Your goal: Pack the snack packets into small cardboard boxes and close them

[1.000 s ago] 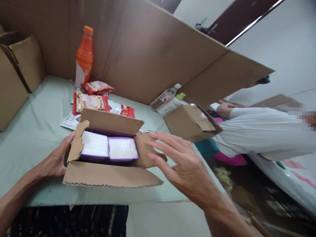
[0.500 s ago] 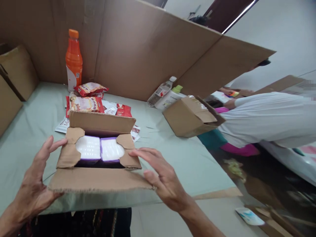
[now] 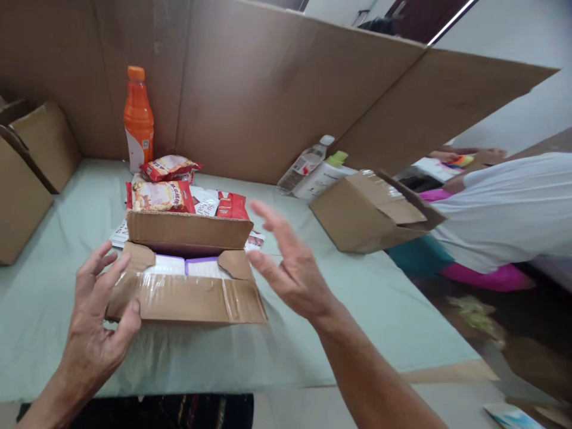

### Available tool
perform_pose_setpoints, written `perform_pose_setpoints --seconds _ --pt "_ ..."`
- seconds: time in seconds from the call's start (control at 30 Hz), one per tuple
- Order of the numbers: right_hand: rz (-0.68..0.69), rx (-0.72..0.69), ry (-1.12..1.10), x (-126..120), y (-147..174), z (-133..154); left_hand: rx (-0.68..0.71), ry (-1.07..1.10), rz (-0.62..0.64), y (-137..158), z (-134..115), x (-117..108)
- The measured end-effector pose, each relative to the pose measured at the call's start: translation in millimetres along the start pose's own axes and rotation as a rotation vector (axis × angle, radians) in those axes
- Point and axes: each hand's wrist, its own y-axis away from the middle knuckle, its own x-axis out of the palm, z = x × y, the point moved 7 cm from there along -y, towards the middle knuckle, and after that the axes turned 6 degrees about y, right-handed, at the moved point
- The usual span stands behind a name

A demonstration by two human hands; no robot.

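Head view: cardboard box (image 3: 185,298) appears light and stiff, flaps (image 3: 190,231) pliable, best held at both ends; grip slack at left hand (image 3: 98,310), released at right hand (image 3: 292,271).

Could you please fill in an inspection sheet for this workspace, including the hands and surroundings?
Surface: wrinkled pale green cloth.
Things at hand: brown rectangular cardboard box, rear flap raised, front flap partly hiding two white packs with purple edges.
Clutter: orange plastic bottle, red snack packets, clear plastic bottle, white plastic bottle with lime cap.
Hands: left bare hand at the box's left end; right bare hand by its right end; contact unclear.
Cables: nothing seen.
Surroundings: tall brown cardboard panel behind; brown cardboard boxes left and right; person in white at right.
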Motion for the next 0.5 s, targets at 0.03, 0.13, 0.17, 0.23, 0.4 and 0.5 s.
perform_pose_setpoints --seconds 0.03,0.13,0.17,0.23,0.4,0.5 --pt "0.040 -0.057 -0.010 5.7 1.6 2.8 -0.007 0.002 0.003 1.0 0.6 1.1" --pt "0.091 -0.157 -0.042 10.4 23.1 9.2 -0.031 0.054 0.019 3.7 4.2 5.0" --pt "0.102 -0.172 -0.037 9.7 32.0 11.0 -0.025 0.082 0.021 4.0 4.8 5.8" --pt "0.157 -0.223 0.001 10.3 46.8 17.1 0.002 0.125 0.020 3.5 5.9 6.5" --pt "0.246 -0.333 0.117 17.3 44.6 24.3 0.161 0.106 0.056 -4.0 3.5 9.0" --pt "0.360 -0.353 0.089 33.5 26.5 19.6 0.228 0.103 0.054 -11.4 0.1 8.2"
